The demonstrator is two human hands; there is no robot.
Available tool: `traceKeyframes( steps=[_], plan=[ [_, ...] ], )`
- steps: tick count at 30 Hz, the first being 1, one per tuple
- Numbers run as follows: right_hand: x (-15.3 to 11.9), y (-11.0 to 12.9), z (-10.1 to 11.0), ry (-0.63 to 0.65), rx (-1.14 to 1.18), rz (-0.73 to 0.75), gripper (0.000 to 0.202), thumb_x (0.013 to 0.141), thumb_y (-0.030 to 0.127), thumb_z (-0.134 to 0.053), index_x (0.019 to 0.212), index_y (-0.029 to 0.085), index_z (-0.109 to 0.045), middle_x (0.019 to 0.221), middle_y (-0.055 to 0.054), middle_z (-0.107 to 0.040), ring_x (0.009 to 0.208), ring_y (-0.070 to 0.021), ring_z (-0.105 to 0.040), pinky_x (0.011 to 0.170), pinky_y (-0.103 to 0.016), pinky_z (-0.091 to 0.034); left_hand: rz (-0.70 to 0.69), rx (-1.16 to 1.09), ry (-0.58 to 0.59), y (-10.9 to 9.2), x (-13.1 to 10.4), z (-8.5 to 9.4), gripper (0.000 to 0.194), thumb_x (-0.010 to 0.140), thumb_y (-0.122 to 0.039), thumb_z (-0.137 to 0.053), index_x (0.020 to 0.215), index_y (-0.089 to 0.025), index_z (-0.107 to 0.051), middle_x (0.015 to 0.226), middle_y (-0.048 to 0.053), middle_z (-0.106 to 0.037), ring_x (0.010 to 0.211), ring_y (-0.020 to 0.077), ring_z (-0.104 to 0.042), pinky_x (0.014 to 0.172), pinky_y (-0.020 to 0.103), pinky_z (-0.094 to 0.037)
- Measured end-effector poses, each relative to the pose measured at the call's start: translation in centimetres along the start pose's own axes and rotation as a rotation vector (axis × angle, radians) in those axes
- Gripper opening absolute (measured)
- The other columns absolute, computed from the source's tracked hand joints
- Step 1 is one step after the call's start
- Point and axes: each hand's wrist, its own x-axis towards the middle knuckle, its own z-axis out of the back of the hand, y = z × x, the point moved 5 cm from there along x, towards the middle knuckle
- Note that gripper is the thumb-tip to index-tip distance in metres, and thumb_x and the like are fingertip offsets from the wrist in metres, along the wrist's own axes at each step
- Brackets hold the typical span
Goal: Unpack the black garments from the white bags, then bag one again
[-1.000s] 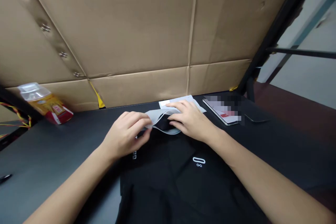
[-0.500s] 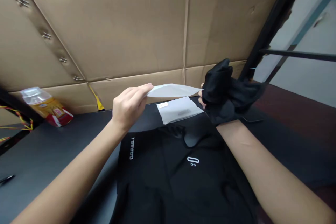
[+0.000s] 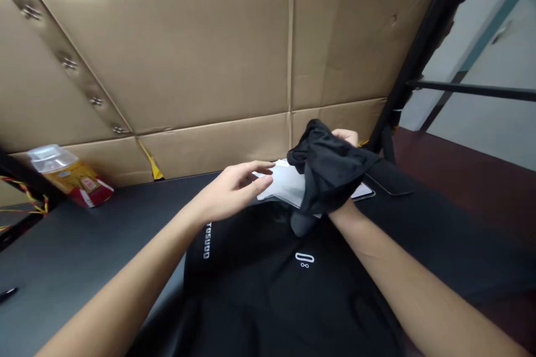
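My left hand (image 3: 232,189) reaches in from the left with thumb and fingers apart, and nothing is between them. Its fingertips are at the left edge of a white flat packet (image 3: 287,184) lying on the desk. A bunched black cloth (image 3: 326,170) covers most of my right hand (image 3: 347,136); only a few curled fingers show behind it. The cloth hangs over the right part of the packet. Nearer to me lies a black garment (image 3: 259,273) with white lettering and a white logo, spread out on the desk.
A clear-topped jar with a yellow and red label (image 3: 73,175) leans at the far left. Cardboard panelling (image 3: 201,56) rises behind the desk. A dark flat device (image 3: 389,178) lies right of the cloth. The black pen (image 3: 7,294) is at the left edge.
The thin white bag stretched between both hands has come down onto the desk. My left hand has let go and opened. My right hand moved left and lower with the black cloth.
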Motion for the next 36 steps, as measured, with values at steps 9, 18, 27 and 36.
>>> traceKeyframes(
  steps=[9, 18, 27, 36],
  plan=[
    [-2.4, 7.7, 1.3, 0.243, 0.081, 0.240, 0.063, 0.097, 0.031, -0.072, 0.155, 0.035, -0.047, 0.113, -0.006, -0.068, 0.097, -0.0256, -0.069, 0.084, -0.041, -0.061, -0.055, -0.153, -0.146, -4.7, -3.3, 2.9, 0.048, 0.101, -0.027, -0.065, 0.148, -0.027, -0.057, 0.142, 0.005, -0.069, 0.129, 0.0268, -0.067, 0.109, 0.039, -0.057],
    [-0.8, 4.1, 0.4, 0.969, 0.278, 0.058, 0.048, 0.087, 0.045, -0.081, 0.130, 0.028, -0.067, 0.128, -0.007, -0.070, 0.121, -0.0286, -0.067, 0.097, -0.044, -0.058, -0.240, 0.414, 0.121, -7.5, -6.9, 4.6, 0.071, 0.092, 0.004, -0.043, 0.144, -0.040, -0.063, 0.127, 0.003, -0.072, 0.113, 0.0231, -0.065, 0.093, 0.033, -0.057],
    [0.9, 6.1, 5.0, 0.552, -0.245, 0.353, 0.014, 0.090, 0.028, -0.071, 0.083, 0.024, -0.059, 0.114, -0.010, -0.071, 0.107, -0.0310, -0.064, 0.088, -0.043, -0.051, -0.099, 1.129, -0.240, -6.5, -8.3, 6.1, 0.066, 0.090, 0.002, -0.046, 0.151, -0.022, -0.055, 0.108, 0.015, -0.064, 0.091, 0.0317, -0.058, 0.077, 0.045, -0.046],
    [-9.5, 7.3, 8.0, 0.939, -0.278, 0.197, 0.016, 0.091, 0.040, -0.078, 0.097, 0.029, -0.068, 0.092, -0.002, -0.072, 0.086, -0.0268, -0.067, 0.073, -0.039, -0.052, -0.108, 1.029, 0.041, -6.0, -15.8, -1.0, 0.039, 0.086, -0.014, -0.067, 0.123, -0.026, -0.071, 0.096, 0.005, -0.069, 0.084, 0.0263, -0.062, 0.073, 0.043, -0.043]
  ],
)
